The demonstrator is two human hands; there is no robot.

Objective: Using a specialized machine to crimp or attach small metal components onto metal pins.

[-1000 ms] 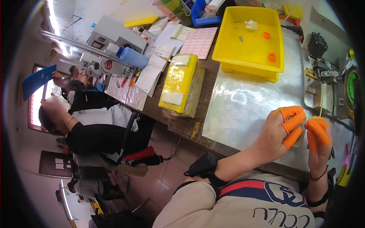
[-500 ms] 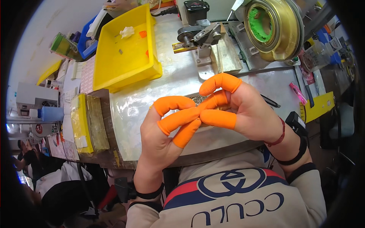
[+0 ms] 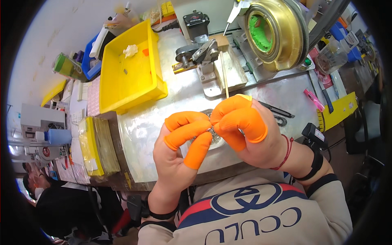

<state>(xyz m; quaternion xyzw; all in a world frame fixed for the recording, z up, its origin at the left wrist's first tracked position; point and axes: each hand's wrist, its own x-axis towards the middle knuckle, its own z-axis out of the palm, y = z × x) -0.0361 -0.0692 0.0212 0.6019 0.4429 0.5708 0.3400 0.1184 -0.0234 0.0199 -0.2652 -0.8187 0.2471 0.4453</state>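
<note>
Over bench, left hand (image 3: 179,151), right hand (image 3: 245,130) pinching metal part (image 3: 211,131)

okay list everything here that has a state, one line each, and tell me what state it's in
left hand: orange-capped fingers pinched on the small metal part
right hand: pinched on the same part from the other side
small metal part: held up between both hands, above the bench
yellow tray: upright, nearly empty, a few small bits inside
brass bowl: tilted, green lining showing
</note>
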